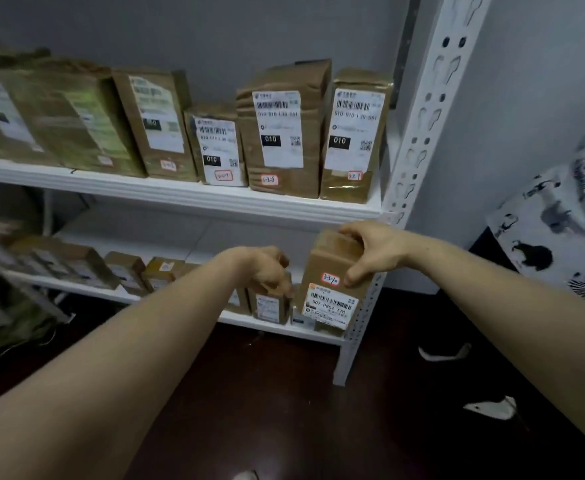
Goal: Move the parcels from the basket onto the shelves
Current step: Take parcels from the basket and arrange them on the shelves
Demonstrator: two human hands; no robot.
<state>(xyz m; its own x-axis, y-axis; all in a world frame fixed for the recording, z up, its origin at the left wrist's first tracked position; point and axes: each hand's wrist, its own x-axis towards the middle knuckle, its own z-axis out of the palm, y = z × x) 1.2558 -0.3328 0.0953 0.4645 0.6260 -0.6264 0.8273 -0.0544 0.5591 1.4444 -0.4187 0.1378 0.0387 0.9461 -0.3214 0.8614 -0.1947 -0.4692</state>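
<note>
Right hand (377,251) grasps a brown parcel (322,261) bearing 1 white barcode label at the lower shelf's (235,318) right end; the curled left hand's (267,271) grip is unclear.

White metal rack. Upper shelf (180,194): row of brown parcels (280,133) standing upright, labels facing out, side by side. Lower shelf (277,327): smaller parcels (125,271), mostly lying low, left part blurred. Dark floor (284,393) below: two white scraps (490,408) at right.
</note>
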